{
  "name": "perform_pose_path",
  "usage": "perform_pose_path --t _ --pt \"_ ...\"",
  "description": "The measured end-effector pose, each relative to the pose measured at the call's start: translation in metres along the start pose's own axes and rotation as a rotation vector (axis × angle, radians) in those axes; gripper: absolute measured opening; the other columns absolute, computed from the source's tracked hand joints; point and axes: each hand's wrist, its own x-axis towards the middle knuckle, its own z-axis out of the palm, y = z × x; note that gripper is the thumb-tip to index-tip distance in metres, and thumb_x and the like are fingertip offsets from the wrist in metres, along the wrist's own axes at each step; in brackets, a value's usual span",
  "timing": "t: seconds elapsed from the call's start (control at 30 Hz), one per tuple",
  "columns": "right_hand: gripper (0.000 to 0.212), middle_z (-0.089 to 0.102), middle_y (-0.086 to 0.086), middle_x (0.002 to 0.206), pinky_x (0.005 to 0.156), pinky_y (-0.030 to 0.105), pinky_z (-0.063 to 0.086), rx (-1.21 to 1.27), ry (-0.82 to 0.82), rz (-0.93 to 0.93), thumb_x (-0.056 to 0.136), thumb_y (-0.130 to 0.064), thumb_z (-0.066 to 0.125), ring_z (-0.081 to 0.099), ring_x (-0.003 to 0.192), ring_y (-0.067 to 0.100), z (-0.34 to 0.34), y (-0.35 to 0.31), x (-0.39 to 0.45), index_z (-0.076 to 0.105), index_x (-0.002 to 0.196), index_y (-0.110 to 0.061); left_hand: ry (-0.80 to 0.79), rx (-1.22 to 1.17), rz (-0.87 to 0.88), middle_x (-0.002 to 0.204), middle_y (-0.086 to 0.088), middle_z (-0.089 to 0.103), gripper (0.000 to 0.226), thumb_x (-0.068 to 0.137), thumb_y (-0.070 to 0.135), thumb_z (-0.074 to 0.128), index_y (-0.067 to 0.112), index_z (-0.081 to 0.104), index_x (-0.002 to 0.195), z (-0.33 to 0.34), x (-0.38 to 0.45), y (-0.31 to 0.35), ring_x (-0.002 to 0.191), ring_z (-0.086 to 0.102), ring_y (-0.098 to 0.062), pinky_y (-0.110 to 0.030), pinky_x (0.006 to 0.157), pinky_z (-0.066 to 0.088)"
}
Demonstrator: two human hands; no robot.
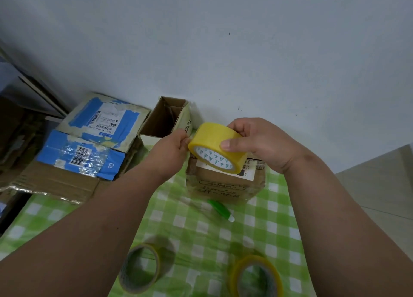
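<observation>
Right hand (261, 144) grips yellow tape roll (218, 148) over small carton (223, 185), steadying it. Left hand (169, 153) fingers (184, 141) pinch roll's 9 o'clock edge, likely peeling free end.

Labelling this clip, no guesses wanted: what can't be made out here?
Head view:
Free tape end: the left hand pinches the edge of the yellow tape roll, hiding it.
Top of the small box: covered by the roll and the right hand.
The near right tape roll: cut off by the bottom edge, blurred.
The green tool: blurred; kind unclear.
</observation>
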Motion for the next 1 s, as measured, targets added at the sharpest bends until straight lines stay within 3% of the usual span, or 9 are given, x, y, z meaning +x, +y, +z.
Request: perform_pose_path --t 0.2,0.27,0.33,0.43,0.57,0.67,0.8,0.9,1.0 --pt "0.025 0.07 0.02 0.097 0.086 0.051 0.051 -0.077 0.004 0.005 0.081 -0.024 0.076 0.066 0.094 0.037 -0.008 -0.007 0.006 0.069 0.094 -0.005 0.027 -0.062 0.001 0.08 0.005 0.059 0.021 0.104 0.025 0.043 0.013 0.056 0.092 0.001 0.003 -0.005 0.071 0.049 -0.01 -0.025 0.056 0.037" --pt "0.027 0.071 0.013 0.089 0.073 0.04 0.051 -0.138 0.033 -0.005 0.08 -0.033 0.076 0.067 0.079 0.026 -0.014 -0.006 0.009 0.07 0.089 -0.008 0.039 -0.15 -0.036 0.082 0.016 0.065 0.02 0.104 0.023 0.043 0.014 0.057 0.092 0.001 0.002 -0.009 0.075 0.054 -0.006 -0.019 0.059 0.041" --pt "0.03 0.071 0.009 0.082 0.066 0.031 0.046 -0.179 0.069 0.003 0.08 -0.04 0.076 0.063 0.07 0.014 -0.019 -0.002 0.012 0.071 0.085 -0.01 0.042 -0.199 -0.072 0.088 0.014 0.068 0.02 0.103 0.024 0.043 0.014 0.057 0.092 0.002 0.001 -0.011 0.083 0.059 -0.011 -0.021 0.065 0.043" --pt "0.046 0.061 0.01 0.072 0.064 0.032 0.042 -0.147 0.097 0.033 0.078 -0.045 0.076 0.057 0.065 0.014 -0.025 0.009 0.014 0.067 0.082 0.0 0.047 -0.221 -0.098 0.087 0.017 0.068 0.021 0.104 0.025 0.043 0.012 0.056 0.096 0.005 0.0 -0.01 0.089 0.059 -0.018 -0.026 0.069 0.042" --pt "0.036 0.066 0.01 0.079 0.078 0.038 0.048 0.208 0.042 0.098 0.067 -0.036 0.082 0.064 0.078 0.026 -0.021 0.032 0.011 0.067 0.079 -0.005 0.026 -0.365 -0.146 0.1 0.016 0.072 0.02 0.105 0.023 0.039 0.017 0.054 0.093 0.007 0.003 -0.012 0.103 0.058 -0.009 -0.03 0.081 0.04" --pt "0.056 0.063 0.023 0.097 0.073 0.037 0.051 0.548 0.02 0.135 0.07 -0.029 0.069 0.062 0.088 0.035 -0.015 0.056 0.006 0.059 0.109 0.011 0.034 -0.422 -0.174 0.091 0.026 0.072 0.02 0.105 0.022 0.039 0.014 0.052 0.093 0.008 0.001 -0.014 0.1 0.058 -0.008 -0.028 0.08 0.042" --pt "0.068 0.065 0.023 0.098 0.071 0.038 0.053 0.584 0.059 0.105 0.071 -0.035 0.073 0.064 0.089 0.035 -0.012 0.065 0.004 0.054 0.113 0.015 0.042 -0.545 -0.18 0.1 0.012 0.075 0.02 0.105 0.02 0.04 0.01 0.053 0.092 0.012 -0.003 -0.014 0.106 0.063 -0.017 -0.035 0.096 0.048" --pt "0.06 0.056 0.016 0.081 0.071 0.039 0.047 0.52 0.108 0.056 0.064 -0.046 0.079 0.058 0.078 0.03 -0.012 0.06 0.01 0.06 0.092 0.004 0.053 -0.697 -0.203 0.1 -0.001 0.076 0.022 0.105 0.015 0.039 0.0 0.055 0.102 0.014 -0.003 -0.015 0.103 0.069 -0.019 -0.03 0.089 0.054" --pt "0.051 0.042 0.011 0.069 0.064 0.035 0.04 0.475 0.155 0.037 0.06 -0.051 0.079 0.048 0.065 0.025 -0.01 0.056 0.015 0.053 0.073 -0.01 0.059 -0.902 -0.288 0.097 -0.013 0.075 0.02 0.103 0.006 0.037 -0.004 0.053 0.107 0.015 -0.005 -0.019 0.098 0.072 -0.025 -0.032 0.08 0.059"
